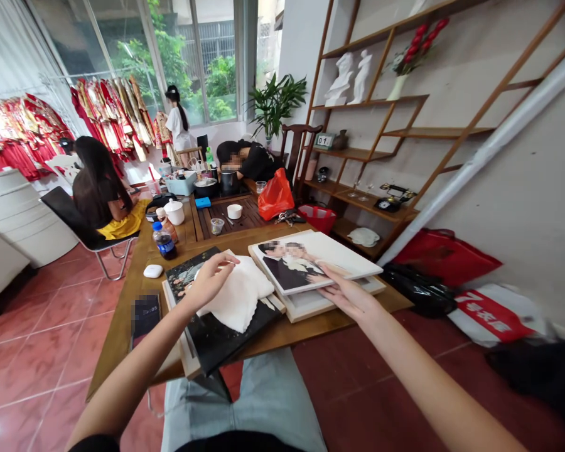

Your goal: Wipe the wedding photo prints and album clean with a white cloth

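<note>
We log this as a wedding-wear or wedding-photo shop; we can't tell which. At 10 o'clock we see racks packed with red and gold garments (115, 116). Just below centre, about 6, a couple's portrait panel (289, 270) lies above a wooden table (200, 246). At 2 we note an open display shelf (442, 132) with white statuettes (360, 76) and an old-style telephone (390, 199).

"01" on a small display block (324, 140), "05" on the phone (147, 321), "7" beside Chinese characters on the red-and-white bag (496, 315)
</note>
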`<state>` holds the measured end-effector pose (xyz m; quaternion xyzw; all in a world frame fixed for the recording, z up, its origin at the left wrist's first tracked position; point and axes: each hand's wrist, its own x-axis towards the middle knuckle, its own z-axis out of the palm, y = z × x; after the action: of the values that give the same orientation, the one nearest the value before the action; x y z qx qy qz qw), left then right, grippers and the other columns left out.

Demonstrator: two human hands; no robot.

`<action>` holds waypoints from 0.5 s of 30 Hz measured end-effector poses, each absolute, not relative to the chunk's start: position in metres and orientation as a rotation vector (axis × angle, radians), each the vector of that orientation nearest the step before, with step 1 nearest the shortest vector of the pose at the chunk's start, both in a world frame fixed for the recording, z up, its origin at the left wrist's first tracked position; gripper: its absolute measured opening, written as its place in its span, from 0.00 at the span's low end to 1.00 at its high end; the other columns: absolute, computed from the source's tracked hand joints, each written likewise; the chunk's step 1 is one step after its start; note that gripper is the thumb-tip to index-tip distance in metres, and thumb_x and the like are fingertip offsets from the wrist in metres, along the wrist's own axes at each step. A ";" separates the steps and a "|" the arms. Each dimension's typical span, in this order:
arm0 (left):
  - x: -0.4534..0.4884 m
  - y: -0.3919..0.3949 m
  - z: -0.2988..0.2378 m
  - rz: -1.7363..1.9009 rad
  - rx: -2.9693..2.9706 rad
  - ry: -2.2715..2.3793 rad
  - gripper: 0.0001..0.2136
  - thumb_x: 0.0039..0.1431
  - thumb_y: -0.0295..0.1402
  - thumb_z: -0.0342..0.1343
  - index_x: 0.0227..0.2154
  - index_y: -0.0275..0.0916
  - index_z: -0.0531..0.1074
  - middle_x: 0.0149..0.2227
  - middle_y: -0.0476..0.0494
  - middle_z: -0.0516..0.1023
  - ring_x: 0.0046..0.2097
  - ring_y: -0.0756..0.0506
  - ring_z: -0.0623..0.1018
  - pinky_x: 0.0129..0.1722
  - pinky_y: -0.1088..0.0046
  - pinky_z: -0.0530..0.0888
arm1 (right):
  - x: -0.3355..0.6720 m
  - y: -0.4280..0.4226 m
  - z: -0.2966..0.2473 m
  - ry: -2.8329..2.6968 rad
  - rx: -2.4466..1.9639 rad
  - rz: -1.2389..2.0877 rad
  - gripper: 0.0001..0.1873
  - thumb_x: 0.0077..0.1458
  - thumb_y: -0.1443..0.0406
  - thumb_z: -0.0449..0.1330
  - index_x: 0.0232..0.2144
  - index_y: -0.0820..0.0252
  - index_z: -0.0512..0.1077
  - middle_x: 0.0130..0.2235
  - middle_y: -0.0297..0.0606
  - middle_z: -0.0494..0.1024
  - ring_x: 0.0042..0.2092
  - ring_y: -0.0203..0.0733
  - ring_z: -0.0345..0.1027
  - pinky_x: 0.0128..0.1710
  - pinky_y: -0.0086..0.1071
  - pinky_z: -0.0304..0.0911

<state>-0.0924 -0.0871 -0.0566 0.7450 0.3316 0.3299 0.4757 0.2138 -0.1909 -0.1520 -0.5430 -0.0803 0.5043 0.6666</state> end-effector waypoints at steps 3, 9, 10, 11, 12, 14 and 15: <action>-0.115 -0.084 -0.062 0.918 1.976 0.845 0.07 0.63 0.31 0.51 0.37 0.40 0.75 0.43 0.43 0.78 0.49 0.42 0.76 0.53 0.63 0.71 | 0.215 -0.195 -0.150 -0.217 -1.241 1.147 0.09 0.62 0.70 0.59 0.44 0.58 0.75 0.37 0.42 0.84 0.42 0.42 0.80 0.45 0.32 0.76; -0.145 -0.079 -0.079 0.945 2.227 0.892 0.08 0.64 0.29 0.49 0.37 0.39 0.74 0.43 0.43 0.78 0.48 0.43 0.77 0.52 0.65 0.71 | 0.218 -0.203 -0.155 -0.281 -1.308 1.126 0.12 0.57 0.74 0.60 0.42 0.59 0.76 0.41 0.41 0.84 0.47 0.43 0.79 0.52 0.35 0.72; -0.150 -0.078 -0.080 0.930 2.270 0.907 0.08 0.64 0.29 0.49 0.38 0.40 0.74 0.43 0.43 0.77 0.48 0.43 0.77 0.52 0.65 0.71 | 0.218 -0.205 -0.156 -0.294 -1.321 1.123 0.12 0.56 0.74 0.61 0.42 0.59 0.77 0.41 0.42 0.84 0.48 0.44 0.78 0.53 0.35 0.72; -0.153 -0.076 -0.081 0.911 2.310 0.928 0.08 0.64 0.29 0.49 0.38 0.40 0.74 0.43 0.43 0.77 0.49 0.42 0.77 0.53 0.64 0.71 | 0.219 -0.207 -0.157 -0.308 -1.332 1.124 0.12 0.54 0.74 0.62 0.41 0.60 0.77 0.42 0.44 0.84 0.49 0.46 0.78 0.53 0.36 0.72; -0.157 -0.074 -0.082 0.889 2.346 0.957 0.08 0.64 0.29 0.49 0.38 0.40 0.74 0.43 0.43 0.77 0.49 0.42 0.76 0.54 0.64 0.70 | 0.219 -0.210 -0.158 -0.322 -1.342 1.126 0.11 0.53 0.74 0.63 0.40 0.62 0.78 0.43 0.46 0.84 0.50 0.48 0.78 0.53 0.36 0.72; -0.163 -0.071 -0.084 0.841 2.402 1.036 0.09 0.65 0.29 0.48 0.39 0.40 0.74 0.44 0.42 0.77 0.51 0.41 0.76 0.55 0.61 0.69 | 0.220 -0.217 -0.159 -0.337 -1.364 1.113 0.11 0.49 0.75 0.65 0.37 0.63 0.78 0.43 0.48 0.84 0.49 0.51 0.78 0.52 0.36 0.73; -0.166 -0.069 -0.086 0.819 2.420 1.085 0.09 0.65 0.29 0.48 0.40 0.40 0.73 0.45 0.42 0.76 0.52 0.40 0.76 0.56 0.60 0.68 | 0.219 -0.220 -0.160 -0.339 -1.376 1.097 0.10 0.47 0.75 0.65 0.35 0.64 0.78 0.42 0.49 0.84 0.48 0.52 0.78 0.52 0.36 0.73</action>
<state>-0.1660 -0.0687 -0.0861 0.8574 0.3844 0.2900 0.1818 0.2190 -0.2201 -0.1602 -0.5997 -0.1475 0.4781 0.6246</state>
